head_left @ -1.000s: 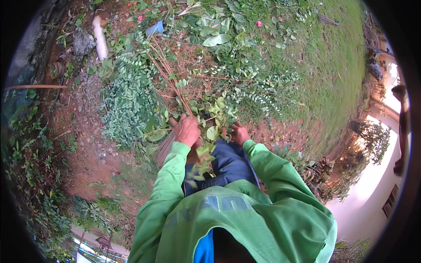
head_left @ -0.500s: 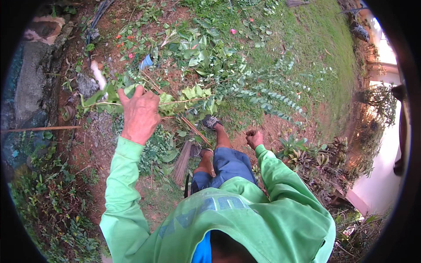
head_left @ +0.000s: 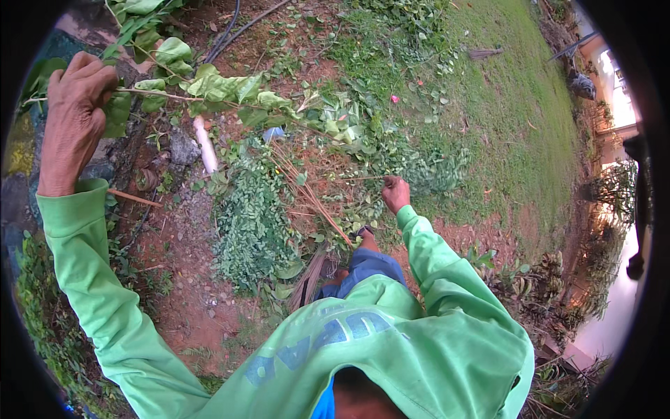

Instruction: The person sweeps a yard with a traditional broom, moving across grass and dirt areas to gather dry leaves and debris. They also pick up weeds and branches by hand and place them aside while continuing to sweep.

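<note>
High at the left, my left hand [head_left: 80, 115] is closed round the stem of a leafy vine branch [head_left: 241, 91]. The branch stretches right across the upper view, with broad light-green leaves. My right hand [head_left: 396, 194] is closed in front of my body, at the end of a thin brown stem [head_left: 349, 179] that it seems to pinch. Blurred small-leaved foliage lies just right of that hand. Between the hands, on the ground, are a heap of small-leaved cuttings [head_left: 255, 216] and several long thin sticks [head_left: 314, 195].
A stick broom [head_left: 307, 283] lies by my feet. Beyond the heap are a pale elongated object [head_left: 206, 146], a grey stone [head_left: 184, 146] and a blue piece [head_left: 273, 133]. Dark hoses [head_left: 234, 35] run at the top. Grass [head_left: 502, 119] and shrubs [head_left: 530, 286] are at the right.
My left hand has moved up and far left, carrying the vine branch along. My right hand has moved forward and slightly left, to the thin stem.
</note>
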A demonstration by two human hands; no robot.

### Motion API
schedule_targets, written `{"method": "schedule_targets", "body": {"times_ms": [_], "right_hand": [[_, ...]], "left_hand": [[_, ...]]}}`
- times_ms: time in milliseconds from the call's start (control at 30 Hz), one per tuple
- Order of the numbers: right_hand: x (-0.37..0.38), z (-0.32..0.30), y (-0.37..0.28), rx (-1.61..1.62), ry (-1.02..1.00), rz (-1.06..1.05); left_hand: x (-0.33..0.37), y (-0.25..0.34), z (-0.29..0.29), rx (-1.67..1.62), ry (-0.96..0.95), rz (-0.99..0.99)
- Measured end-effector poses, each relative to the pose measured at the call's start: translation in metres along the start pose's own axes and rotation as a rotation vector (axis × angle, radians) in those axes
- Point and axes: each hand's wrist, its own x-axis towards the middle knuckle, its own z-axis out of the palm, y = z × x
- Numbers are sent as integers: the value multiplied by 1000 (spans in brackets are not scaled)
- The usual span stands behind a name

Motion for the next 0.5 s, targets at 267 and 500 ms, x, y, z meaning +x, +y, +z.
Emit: {"method": "schedule_targets", "body": {"times_ms": [267,500], "right_hand": [[78,0,-132,-79,-85,-282],[134,17,-224,33,12,-504]], "left_hand": [[-49,-60,-70,-134,201,-217],[-68,-54,-160,6,60,-167]]}}
